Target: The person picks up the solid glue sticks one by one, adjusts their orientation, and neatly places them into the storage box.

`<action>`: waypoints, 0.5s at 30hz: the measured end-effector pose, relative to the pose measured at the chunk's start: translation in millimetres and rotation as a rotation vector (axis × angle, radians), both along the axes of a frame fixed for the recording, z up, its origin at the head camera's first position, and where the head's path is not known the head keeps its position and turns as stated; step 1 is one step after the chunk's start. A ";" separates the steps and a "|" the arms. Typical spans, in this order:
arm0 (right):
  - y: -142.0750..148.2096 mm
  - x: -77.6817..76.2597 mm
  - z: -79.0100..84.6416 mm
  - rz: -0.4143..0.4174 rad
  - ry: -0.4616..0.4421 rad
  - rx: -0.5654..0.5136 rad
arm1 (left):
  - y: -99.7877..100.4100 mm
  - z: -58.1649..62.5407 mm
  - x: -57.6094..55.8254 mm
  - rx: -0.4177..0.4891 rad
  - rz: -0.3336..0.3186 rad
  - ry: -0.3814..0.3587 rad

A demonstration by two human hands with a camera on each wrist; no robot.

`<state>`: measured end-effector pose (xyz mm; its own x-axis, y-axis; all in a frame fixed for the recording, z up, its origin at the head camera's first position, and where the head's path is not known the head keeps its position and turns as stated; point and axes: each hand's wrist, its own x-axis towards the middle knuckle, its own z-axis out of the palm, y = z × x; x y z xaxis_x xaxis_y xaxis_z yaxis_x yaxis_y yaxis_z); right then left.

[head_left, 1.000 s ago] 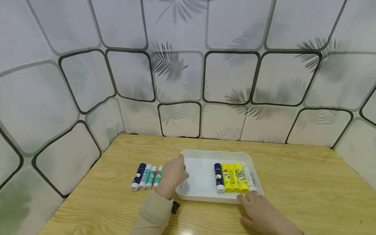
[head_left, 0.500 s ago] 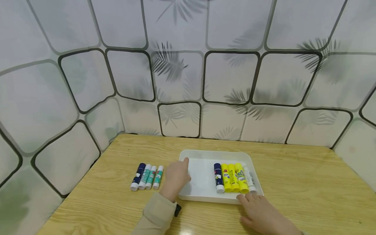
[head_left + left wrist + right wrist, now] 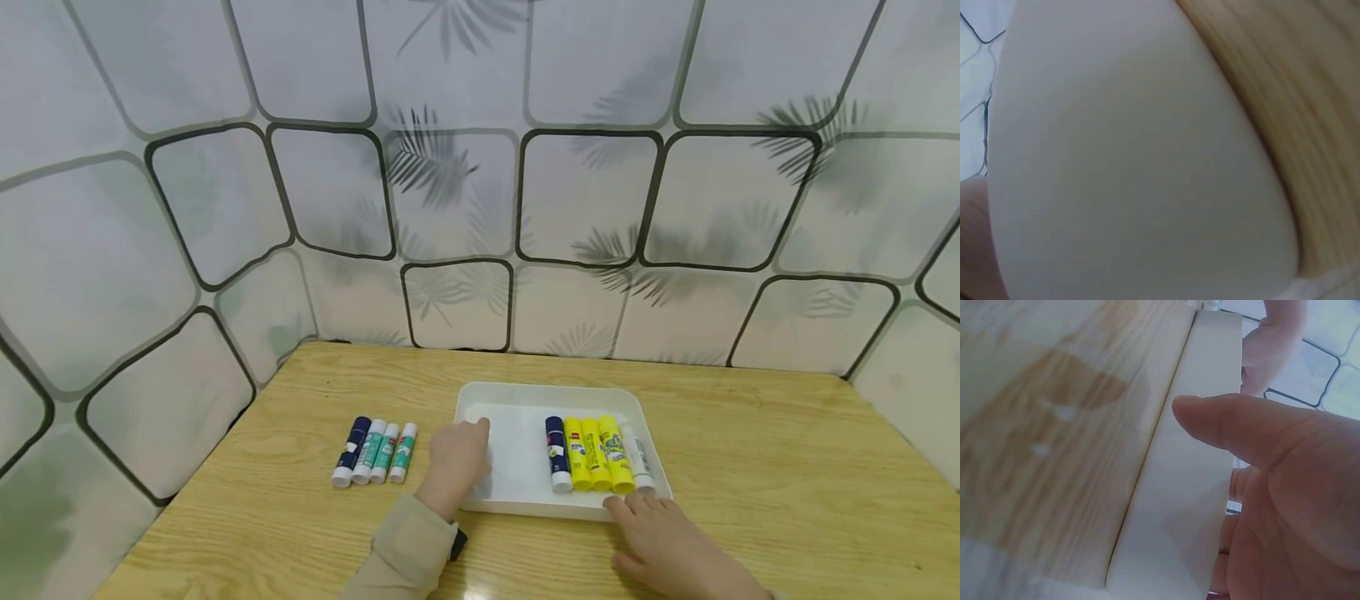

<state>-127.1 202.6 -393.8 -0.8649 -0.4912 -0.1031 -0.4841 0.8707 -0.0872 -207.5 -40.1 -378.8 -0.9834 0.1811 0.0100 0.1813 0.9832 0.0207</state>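
Since the earlier frames, the left hand (image 3: pixel 456 461) is sitting farther right over the left end of the white rectangular plastic tray (image 3: pixel 517 458), now leaving the nearest teal stick uncovered. The tray is resting on the table, holding 5 cylindrical sticks in a row at its right: 1 navy stick with a white end (image 3: pixel 557 454), 3 yellow sticks (image 3: pixel 596 454) and 1 white stick (image 3: pixel 637 457). The left hand is hiding its own grasp, so I cannot tell whether it is holding anything. The right hand (image 3: pixel 663 537) is resting its fingers on the near-right rim, its thumb lying straight and spread apart from them outside the wall. Left of the tray, 3 teal-and-white sticks (image 3: pixel 386 454) and a second navy stick (image 3: pixel 351 452) are lying side by side. A beige sleeve (image 3: pixel 411 537) is covering the left forearm. Beyond the pale wood-grain table (image 3: pixel 765 458), a leaf-patterned backdrop (image 3: pixel 450 208) is standing.
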 end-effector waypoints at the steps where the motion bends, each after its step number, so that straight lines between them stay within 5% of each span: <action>1: -0.1 -0.1 0.1 -0.002 -0.002 0.001 | 0.0 -0.2 0.3 0.005 0.001 -0.005; 15: -1.2 0.9 1.3 -0.018 -0.018 -0.003 | 1.4 -0.4 1.1 0.015 0.007 -0.052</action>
<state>-126.2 201.4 -392.5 -0.8718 -0.4755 -0.1177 -0.4662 0.8792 -0.0983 -206.3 -38.8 -379.2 -0.9839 0.1743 -0.0387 0.1726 0.9840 0.0449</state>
